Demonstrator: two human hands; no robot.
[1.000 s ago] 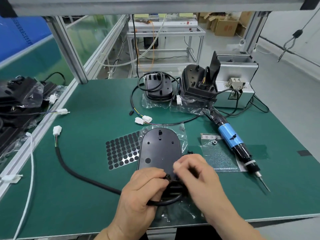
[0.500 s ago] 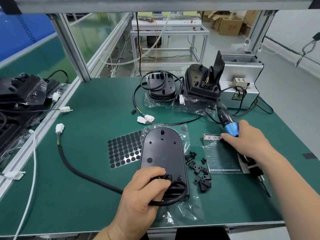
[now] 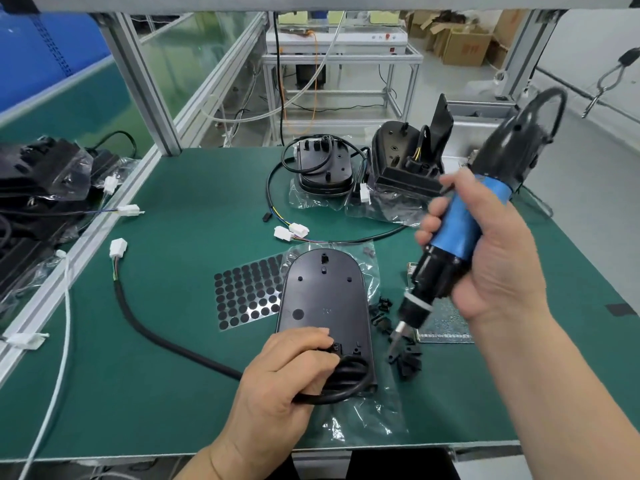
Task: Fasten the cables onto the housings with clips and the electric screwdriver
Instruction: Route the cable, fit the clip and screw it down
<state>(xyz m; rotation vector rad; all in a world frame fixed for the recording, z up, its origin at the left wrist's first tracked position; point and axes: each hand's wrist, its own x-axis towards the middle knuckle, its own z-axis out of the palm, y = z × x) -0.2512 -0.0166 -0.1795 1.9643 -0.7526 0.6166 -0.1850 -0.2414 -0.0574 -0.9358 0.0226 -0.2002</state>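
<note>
Black thick cable (image 3: 173,341) was what my left hand (image 3: 291,372) gripped, with the fingers curled round its looped end and pressing it onto the near end of the black oval plastic housing (image 3: 322,292). The thumb sat beside a small black clip (image 3: 335,348) there, though I could not tell whether that clip was seated. I judged the hold served two ends: it pinned the loop where the clip had to bite, and it stopped the housing sliding on its clear plastic bag (image 3: 367,420).

My right hand (image 3: 491,258) was closed round the blue-and-black electric screwdriver (image 3: 460,226). It held the tool clear of the bench and tilted, with the bit (image 3: 394,337) pointing down and left over the pile of loose black clips (image 3: 405,358) just right of the housing. The bit was not yet at the clip under my thumb.

Further out, the cable ran left across the green bench mat (image 3: 194,209) to a white connector (image 3: 117,247). A sheet of black round pads (image 3: 246,296) lay just left of the housing, near enough to reach. Two other black housings (image 3: 325,168) with cables stood at the back, well apart from the work, seemingly set aside.
</note>
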